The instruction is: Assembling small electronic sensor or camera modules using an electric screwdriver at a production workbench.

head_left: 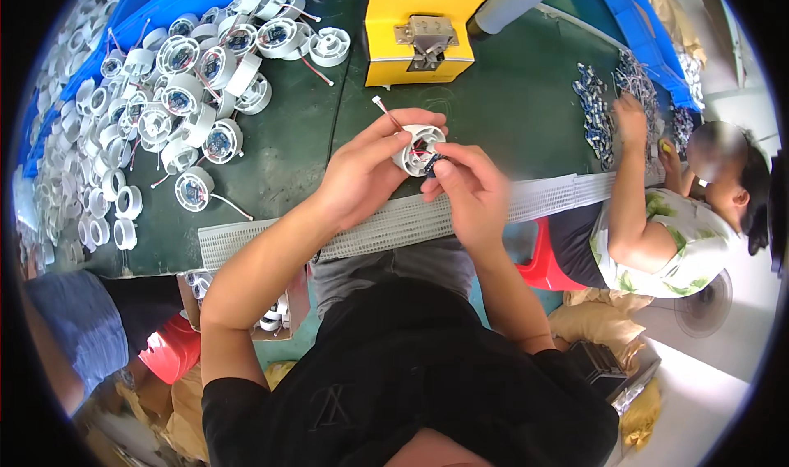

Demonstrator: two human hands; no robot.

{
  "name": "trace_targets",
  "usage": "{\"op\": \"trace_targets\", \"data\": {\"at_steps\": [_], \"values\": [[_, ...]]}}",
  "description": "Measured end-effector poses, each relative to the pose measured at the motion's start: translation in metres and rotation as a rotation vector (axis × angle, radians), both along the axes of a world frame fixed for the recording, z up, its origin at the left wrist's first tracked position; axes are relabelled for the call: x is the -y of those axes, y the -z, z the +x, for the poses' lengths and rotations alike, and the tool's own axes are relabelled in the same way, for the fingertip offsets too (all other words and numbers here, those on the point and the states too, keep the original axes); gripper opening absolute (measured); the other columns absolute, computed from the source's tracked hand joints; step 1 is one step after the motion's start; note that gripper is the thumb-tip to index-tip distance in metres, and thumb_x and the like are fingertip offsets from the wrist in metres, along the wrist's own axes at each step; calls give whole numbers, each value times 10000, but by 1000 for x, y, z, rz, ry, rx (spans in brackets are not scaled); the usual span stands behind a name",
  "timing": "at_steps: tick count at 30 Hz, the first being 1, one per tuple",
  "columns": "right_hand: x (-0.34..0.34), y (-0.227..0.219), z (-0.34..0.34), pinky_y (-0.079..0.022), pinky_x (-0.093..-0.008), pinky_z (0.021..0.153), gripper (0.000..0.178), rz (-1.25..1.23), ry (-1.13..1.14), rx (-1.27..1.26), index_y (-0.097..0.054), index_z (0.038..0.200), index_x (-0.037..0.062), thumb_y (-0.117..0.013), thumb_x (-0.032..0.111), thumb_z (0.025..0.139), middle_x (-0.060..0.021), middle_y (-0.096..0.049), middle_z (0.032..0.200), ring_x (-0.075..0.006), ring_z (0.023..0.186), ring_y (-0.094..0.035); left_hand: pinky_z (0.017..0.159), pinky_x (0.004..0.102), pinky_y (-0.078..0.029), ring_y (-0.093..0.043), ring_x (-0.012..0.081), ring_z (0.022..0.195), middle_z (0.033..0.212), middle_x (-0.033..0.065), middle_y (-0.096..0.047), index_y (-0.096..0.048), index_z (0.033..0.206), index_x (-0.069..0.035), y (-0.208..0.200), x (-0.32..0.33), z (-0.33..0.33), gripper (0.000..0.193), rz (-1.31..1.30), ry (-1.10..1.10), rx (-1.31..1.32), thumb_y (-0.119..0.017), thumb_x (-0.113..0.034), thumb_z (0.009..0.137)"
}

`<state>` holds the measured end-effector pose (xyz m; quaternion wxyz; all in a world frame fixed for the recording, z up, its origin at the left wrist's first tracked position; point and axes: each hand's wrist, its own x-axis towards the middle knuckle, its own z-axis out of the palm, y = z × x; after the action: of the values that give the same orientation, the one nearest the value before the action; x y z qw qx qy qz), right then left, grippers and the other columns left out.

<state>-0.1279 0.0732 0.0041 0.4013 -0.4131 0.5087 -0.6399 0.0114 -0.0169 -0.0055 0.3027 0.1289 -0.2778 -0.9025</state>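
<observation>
Near the table's front edge, my left hand is closed around a round white plastic housing, its open face turned toward my right hand. A thin cable with a small white connector sticks out past the left fingers. My right hand pinches a small dark blue circuit board between thumb and forefinger, at the housing's lower right rim. Red and dark wires show inside the housing. How far the board sits inside it is hidden by my fingers.
White housings with boards and wires lie piled at left, beside plain white rings. A yellow machine stands ahead. Small blue boards lie at right, where another person's hand reaches. A pale grid strip edges the table.
</observation>
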Motion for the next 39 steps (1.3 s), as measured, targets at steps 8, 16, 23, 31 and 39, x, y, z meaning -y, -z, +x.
{"op": "trace_targets", "data": {"at_steps": [8,16,23,31,39], "values": [[2,7,9,-501,-199,591,185,-33,182,-100,-669,1015,-40,-715,-38,835,-70,-685,816,-81,663,-613,1127,460,-324,-406,305,1354,1446,178,-432,-350,1440,4,-1,-4,1,532,43,-8,-84,-496,-164,957],[14,22,3,-511,-242,698,289,-265,243,-616,-637,1042,-43,-772,-6,788,-78,-657,920,-126,783,-616,1162,447,-262,-342,282,1400,1531,152,-333,-246,1506,-18,1,-3,2,649,88,14,-168,-519,-150,933],[15,5,-3,-549,-277,839,287,-2,-12,207,-519,1169,-56,-621,-52,901,-151,-657,1067,-162,979,-644,1169,431,-218,-325,254,1403,1583,125,-223,-135,1546,-130,2,-10,-7,679,7,36,-110,-506,-231,987],[36,-2,-14,-533,-255,719,139,-39,44,-360,-674,944,-16,-720,-13,814,-96,-670,976,-148,797,-660,862,303,-557,-612,142,997,1082,65,-602,-471,1143,-62,6,-1,3,301,-150,-168,374,-634,3,898],[144,-31,-100,-524,-361,830,659,-216,268,-600,-503,1251,-42,-824,239,749,-170,-679,1037,-249,913,-666,741,313,-618,-635,175,960,1090,95,-603,-544,1260,24,6,8,1,380,-187,-104,510,-610,10,886]]}}
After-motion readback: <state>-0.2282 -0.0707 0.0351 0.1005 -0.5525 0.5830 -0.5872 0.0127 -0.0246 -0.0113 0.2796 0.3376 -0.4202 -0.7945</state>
